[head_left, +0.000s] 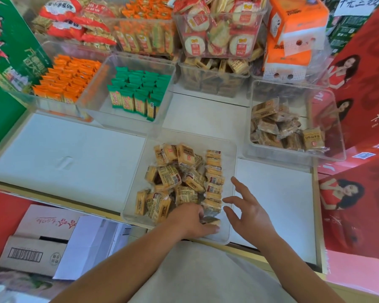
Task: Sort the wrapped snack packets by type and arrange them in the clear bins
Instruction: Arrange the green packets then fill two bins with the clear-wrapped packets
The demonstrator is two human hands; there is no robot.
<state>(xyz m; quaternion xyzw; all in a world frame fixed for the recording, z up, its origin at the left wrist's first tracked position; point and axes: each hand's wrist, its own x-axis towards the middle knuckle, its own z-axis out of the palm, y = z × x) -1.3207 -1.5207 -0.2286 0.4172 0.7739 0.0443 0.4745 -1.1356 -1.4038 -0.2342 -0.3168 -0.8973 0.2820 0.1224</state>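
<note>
Orange packets (64,79) stood in rows in far-left bin; green packets (136,95) likewise in next bin. Near bin (206,138) held yellow packets (175,182), mostly jumbled, with one column (213,178) on edge along right wall. Left hand (190,221) gripped single packet (212,221) at bin's near right corner. Right hand (247,213) hovered just beside, fingers spread, holding nothing. Best approach seemed: stand packet on edge against column end, right fingers bracing column against toppling.

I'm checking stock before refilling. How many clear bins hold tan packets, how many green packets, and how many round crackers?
Tan packets: 3 (near bin, right bin, back bin)
Green packets: 1 (green bin)
Round crackers: 1 (cracker bin)
Total: 5
Anything behind the right bin is too unclear to count.
</note>
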